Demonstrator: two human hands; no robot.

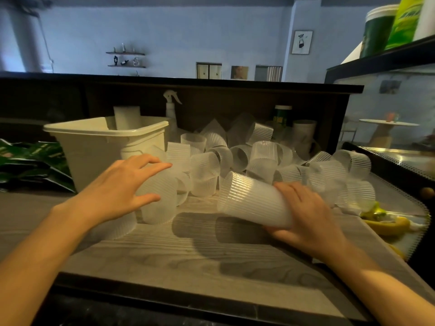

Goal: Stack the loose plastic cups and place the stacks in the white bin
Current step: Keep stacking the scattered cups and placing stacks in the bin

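- The right hand [308, 220] wraps the closed base end of a ribbed, translucent cup stack [251, 201], held on its side just above the counter, open mouth pointing towards the white bin [98, 149].
- The left hand [117, 187] is spread wide over an upright cup [157, 198] just in front of the bin, fingertips touching its wall; I can't tell whether it has closed on it.
- The loose cups [259, 156] lie in a jumbled heap to the right of the bin, some upright, some tipped over, many leaning on each other.
- These look thin and very light, springy rather than stiff; a hard squeeze would likely buckle the wall. The ribs should give fingers some purchase, so slipping seems a small worry.
- I would take each cup around the mid-wall or near the rim, where it looks stiffest, and nest it straight, not tilted.
- One cup stack [127, 118] already stands inside the bin, against its back wall.
- The counter [188, 250] is pale wood-grain, flat and smooth; light cups may skate on it.
- Behind the bin stands a spray bottle [171, 107]; far right of the bin, beyond the heap, banana peel [386, 222] lies on a metal tray.
- The room is dim, with bluish walls.
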